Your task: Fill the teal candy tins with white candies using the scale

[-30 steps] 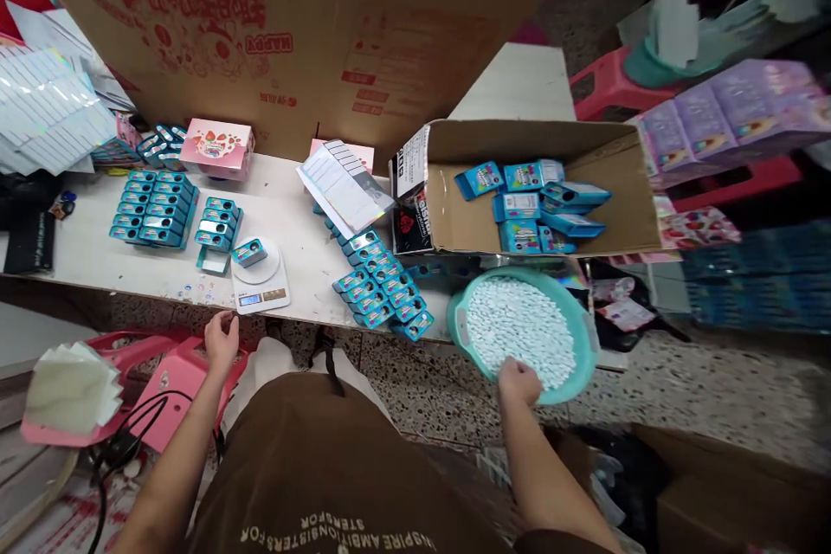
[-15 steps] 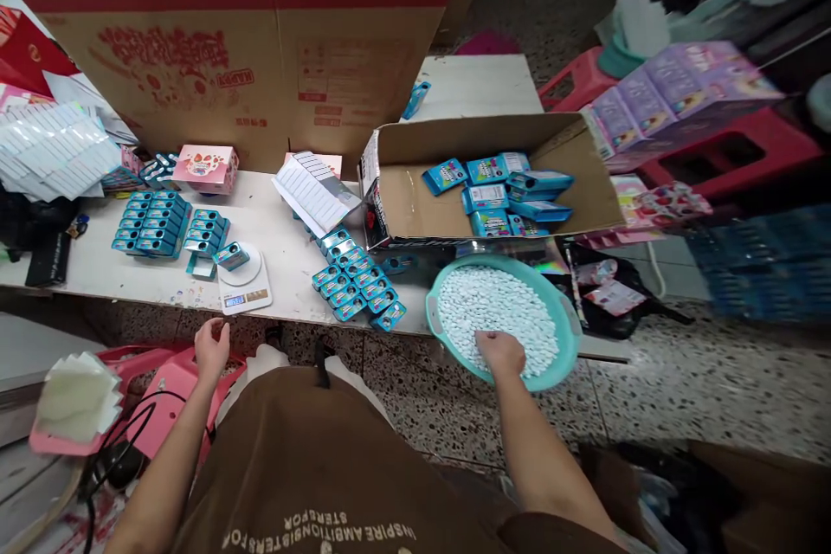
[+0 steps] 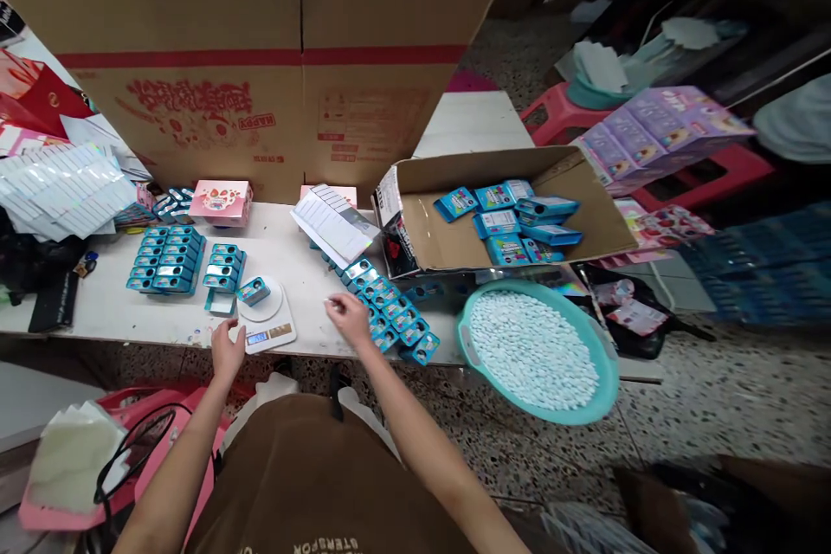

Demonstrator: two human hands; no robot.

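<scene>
My right hand (image 3: 349,318) is over the table between the scale and a cluster of small blue tins (image 3: 397,312). Its fingers are pinched, with a speck of white candy at the tips; how much it holds is hidden. My left hand (image 3: 228,352) is at the table's front edge, beside the scale, thumb and forefinger apart and holding nothing visible. A blue tin (image 3: 254,290) rests on the round plate of the white digital scale (image 3: 283,331). Small white candies (image 3: 532,351) fill a turquoise basin (image 3: 468,352) at the right.
An open carton (image 3: 432,229) holding blue packs stands behind the basin. Stacked blue tins (image 3: 166,260) and a pink box (image 3: 221,202) are at the left. Printed sheets (image 3: 334,225) lie mid-table. A tall cardboard box (image 3: 286,112) rises behind. A pink stool (image 3: 156,467) is at the lower left.
My right hand has left the candies in the basin and moved left toward the scale. My left hand has come up to the table edge near the scale. The camera view has shifted.
</scene>
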